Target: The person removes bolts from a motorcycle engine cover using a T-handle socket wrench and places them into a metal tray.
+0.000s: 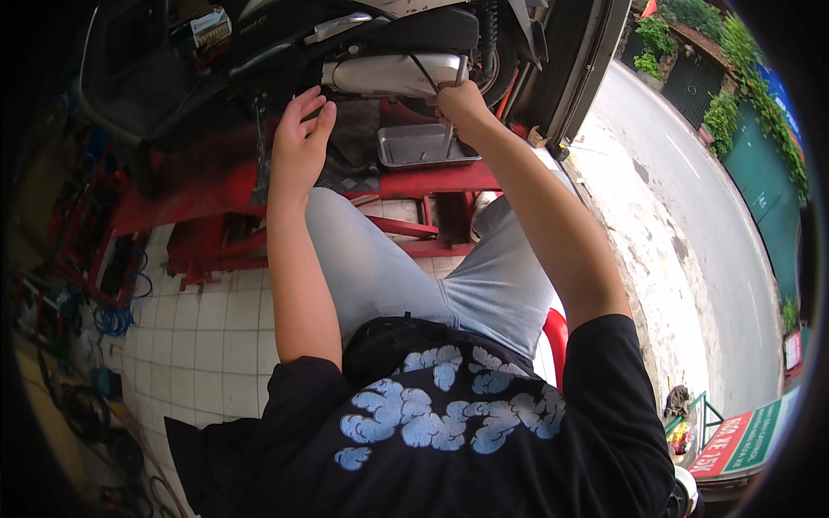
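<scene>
My right hand [462, 108] is closed round the silver crossbar of a T-handle wrench [461, 69]. A thin dark shaft runs from that fist up and left across the long silver cover [371, 74] on the lower side of a motor scooter [414, 30]. Whether its tip sits on a bolt is too small to tell. Raised by the left end of the cover is my left hand [304, 129], empty, its fingers apart. Below my right fist, a shallow grey metal tray [401, 160] rests on the red lift platform [211, 186].
The scooter stands on the red lift, whose frame [216, 246] is in front of my knees. Blue hose [112, 319] lies coiled on the white tiles at left. A dark door post [574, 78] and the street [691, 173] are at right. Beside my hip shows a red seat edge [555, 345].
</scene>
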Demonstrator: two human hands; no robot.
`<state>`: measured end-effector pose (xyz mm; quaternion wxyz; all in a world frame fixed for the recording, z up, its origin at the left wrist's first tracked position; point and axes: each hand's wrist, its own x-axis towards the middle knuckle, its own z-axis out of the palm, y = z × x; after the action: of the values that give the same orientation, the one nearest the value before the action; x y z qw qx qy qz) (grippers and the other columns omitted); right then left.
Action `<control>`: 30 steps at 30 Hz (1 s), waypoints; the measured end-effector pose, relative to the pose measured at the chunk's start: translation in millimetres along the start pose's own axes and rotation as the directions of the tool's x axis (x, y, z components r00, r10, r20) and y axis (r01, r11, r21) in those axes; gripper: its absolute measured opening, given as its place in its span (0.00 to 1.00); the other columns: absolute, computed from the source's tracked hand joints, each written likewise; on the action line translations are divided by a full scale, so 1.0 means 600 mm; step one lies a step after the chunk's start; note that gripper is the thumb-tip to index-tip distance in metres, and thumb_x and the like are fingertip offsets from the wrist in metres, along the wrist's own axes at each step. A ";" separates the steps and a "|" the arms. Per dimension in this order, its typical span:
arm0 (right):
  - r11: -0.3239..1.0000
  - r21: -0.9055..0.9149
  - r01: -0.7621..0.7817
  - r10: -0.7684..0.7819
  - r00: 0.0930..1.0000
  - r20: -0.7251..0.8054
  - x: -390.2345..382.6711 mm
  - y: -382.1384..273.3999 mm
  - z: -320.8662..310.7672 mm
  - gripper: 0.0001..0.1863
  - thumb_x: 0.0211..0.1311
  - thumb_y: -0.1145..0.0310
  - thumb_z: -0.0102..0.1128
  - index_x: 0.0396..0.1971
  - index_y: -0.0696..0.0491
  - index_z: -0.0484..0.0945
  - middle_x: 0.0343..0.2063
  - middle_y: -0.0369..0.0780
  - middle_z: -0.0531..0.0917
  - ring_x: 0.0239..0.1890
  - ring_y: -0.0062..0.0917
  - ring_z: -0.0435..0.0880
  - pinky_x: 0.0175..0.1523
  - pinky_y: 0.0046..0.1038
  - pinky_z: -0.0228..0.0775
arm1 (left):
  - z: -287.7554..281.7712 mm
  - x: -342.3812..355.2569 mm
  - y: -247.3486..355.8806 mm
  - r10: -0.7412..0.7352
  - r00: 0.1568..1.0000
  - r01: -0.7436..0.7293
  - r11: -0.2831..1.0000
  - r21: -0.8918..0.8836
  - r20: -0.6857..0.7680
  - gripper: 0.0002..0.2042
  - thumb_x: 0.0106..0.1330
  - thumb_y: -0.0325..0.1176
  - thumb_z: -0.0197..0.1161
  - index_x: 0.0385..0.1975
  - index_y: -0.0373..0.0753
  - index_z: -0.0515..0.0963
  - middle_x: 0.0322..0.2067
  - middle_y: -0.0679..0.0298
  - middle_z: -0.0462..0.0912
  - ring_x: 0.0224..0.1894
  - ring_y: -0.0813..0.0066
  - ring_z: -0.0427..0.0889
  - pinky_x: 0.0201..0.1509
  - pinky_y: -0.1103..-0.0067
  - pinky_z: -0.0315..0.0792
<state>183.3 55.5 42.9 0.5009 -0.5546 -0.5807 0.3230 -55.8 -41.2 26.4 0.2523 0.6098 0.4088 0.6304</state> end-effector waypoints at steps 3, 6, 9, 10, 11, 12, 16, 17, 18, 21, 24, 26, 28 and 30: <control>0.674 0.696 -0.248 0.195 0.968 0.156 0.021 0.010 0.005 0.17 0.58 0.86 0.42 0.49 0.68 0.66 0.39 0.54 0.79 0.34 0.27 0.82 0.23 0.19 0.60 | 0.001 0.001 -0.004 -0.002 1.000 0.002 1.000 -0.021 0.003 0.26 0.70 0.44 0.59 0.61 0.34 0.67 0.56 0.56 0.75 0.51 0.75 0.77 0.52 0.80 0.68; 0.657 0.725 -0.208 0.212 0.973 0.088 0.029 0.013 0.020 0.12 0.56 0.83 0.45 0.41 0.66 0.71 0.34 0.52 0.81 0.23 0.28 0.77 0.25 0.26 0.68 | 0.002 -0.001 -0.002 -0.005 1.000 0.005 0.999 -0.041 0.009 0.27 0.69 0.45 0.60 0.62 0.34 0.67 0.57 0.51 0.74 0.52 0.70 0.78 0.58 0.76 0.68; 0.888 -0.403 0.221 -0.218 0.974 0.052 0.029 0.010 0.019 0.12 0.55 0.81 0.48 0.38 0.65 0.77 0.35 0.53 0.83 0.32 0.36 0.85 0.32 0.31 0.76 | 0.001 0.001 -0.006 -0.003 1.000 0.003 0.999 -0.035 0.017 0.27 0.69 0.45 0.61 0.62 0.34 0.67 0.57 0.51 0.74 0.52 0.70 0.78 0.57 0.77 0.69; 0.774 -0.558 0.300 -0.309 0.948 0.081 0.019 0.010 0.019 0.12 0.54 0.79 0.50 0.37 0.65 0.78 0.35 0.54 0.83 0.35 0.39 0.85 0.35 0.33 0.77 | -0.001 0.001 -0.008 -0.002 1.000 0.003 1.000 -0.029 0.016 0.27 0.69 0.45 0.61 0.62 0.34 0.67 0.57 0.51 0.74 0.52 0.70 0.78 0.57 0.77 0.69; 0.626 -0.690 0.363 -0.389 0.912 0.126 0.006 0.013 0.018 0.11 0.54 0.78 0.52 0.36 0.65 0.80 0.36 0.55 0.83 0.39 0.41 0.85 0.39 0.35 0.78 | -0.004 0.002 -0.010 -0.001 1.000 0.002 1.000 -0.023 0.015 0.27 0.69 0.44 0.61 0.62 0.34 0.67 0.57 0.51 0.74 0.52 0.70 0.78 0.57 0.77 0.69; 0.448 -0.799 0.402 -0.456 0.871 0.183 -0.007 0.010 0.013 0.11 0.53 0.76 0.54 0.34 0.64 0.81 0.36 0.56 0.83 0.42 0.44 0.85 0.42 0.38 0.79 | -0.003 0.002 -0.006 -0.004 1.000 0.004 1.000 -0.025 0.014 0.27 0.69 0.45 0.61 0.62 0.34 0.67 0.57 0.51 0.74 0.52 0.70 0.78 0.57 0.77 0.69; 0.405 -0.828 0.388 -0.426 0.881 0.204 -0.028 -0.017 0.007 0.11 0.54 0.75 0.55 0.36 0.64 0.80 0.36 0.55 0.84 0.39 0.43 0.86 0.42 0.38 0.79 | -0.007 0.000 0.002 -0.012 1.000 0.012 1.000 -0.006 0.005 0.27 0.69 0.45 0.60 0.62 0.34 0.67 0.57 0.51 0.74 0.53 0.70 0.78 0.57 0.77 0.69; 0.470 -0.806 0.360 -0.372 0.909 0.189 -0.033 -0.025 0.005 0.13 0.55 0.75 0.54 0.39 0.65 0.78 0.35 0.54 0.84 0.36 0.41 0.86 0.39 0.36 0.78 | -0.009 0.000 0.001 -0.015 1.000 0.015 1.000 0.006 0.001 0.27 0.69 0.45 0.60 0.62 0.34 0.67 0.57 0.51 0.74 0.53 0.70 0.78 0.57 0.77 0.69; 0.534 -0.782 0.322 -0.310 0.935 0.174 -0.036 -0.026 0.004 0.14 0.55 0.76 0.53 0.41 0.65 0.76 0.34 0.54 0.84 0.33 0.40 0.86 0.36 0.35 0.78 | -0.008 0.001 -0.001 -0.011 1.000 0.011 1.000 -0.005 0.004 0.27 0.69 0.45 0.60 0.62 0.34 0.67 0.57 0.51 0.74 0.52 0.70 0.78 0.57 0.77 0.69; 0.939 -0.330 0.098 -0.104 0.995 0.001 0.004 -0.011 0.004 0.10 0.57 0.82 0.49 0.38 0.66 0.76 0.32 0.51 0.84 0.32 0.32 0.86 0.28 0.29 0.74 | -0.005 0.001 -0.003 -0.003 1.000 0.003 1.000 -0.026 0.005 0.27 0.69 0.45 0.60 0.62 0.34 0.67 0.57 0.51 0.74 0.52 0.70 0.78 0.56 0.77 0.69; 0.782 0.588 -0.206 0.225 0.973 0.040 0.032 -0.005 -0.002 0.07 0.58 0.84 0.48 0.33 0.67 0.75 0.30 0.50 0.83 0.28 0.27 0.82 0.23 0.27 0.67 | -0.004 0.000 0.000 -0.004 1.000 0.004 1.000 -0.029 0.004 0.27 0.69 0.45 0.60 0.62 0.34 0.67 0.57 0.51 0.74 0.51 0.70 0.78 0.56 0.77 0.69; 0.706 0.666 -0.241 0.222 0.968 0.114 0.049 0.000 -0.008 0.11 0.57 0.83 0.44 0.41 0.65 0.68 0.24 0.46 0.80 0.21 0.25 0.77 0.21 0.26 0.63 | -0.001 0.001 -0.002 -0.007 1.000 0.007 1.000 -0.030 0.009 0.27 0.69 0.45 0.60 0.62 0.34 0.67 0.57 0.51 0.74 0.52 0.70 0.78 0.56 0.77 0.69; 0.822 0.546 -0.161 0.133 0.987 0.090 0.042 0.002 -0.004 0.08 0.57 0.83 0.44 0.35 0.65 0.71 0.24 0.46 0.80 0.21 0.24 0.77 0.21 0.27 0.64 | 0.002 0.000 0.000 -0.010 1.000 0.010 1.000 -0.027 0.016 0.27 0.69 0.45 0.60 0.62 0.34 0.67 0.57 0.51 0.74 0.52 0.70 0.78 0.56 0.77 0.69; 0.925 -0.303 0.229 -0.220 0.973 0.065 0.046 0.019 -0.006 0.06 0.56 0.79 0.51 0.26 0.61 0.79 0.27 0.48 0.83 0.27 0.31 0.84 0.28 0.30 0.74 | 0.004 0.000 -0.001 -0.015 1.000 0.016 1.000 -0.022 0.024 0.27 0.69 0.45 0.60 0.62 0.34 0.67 0.57 0.51 0.74 0.52 0.70 0.78 0.55 0.77 0.70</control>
<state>193.4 83.8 39.6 0.4332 -0.5509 -0.6910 0.1773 -53.5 -40.5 25.9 0.2687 0.6113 0.4035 0.6255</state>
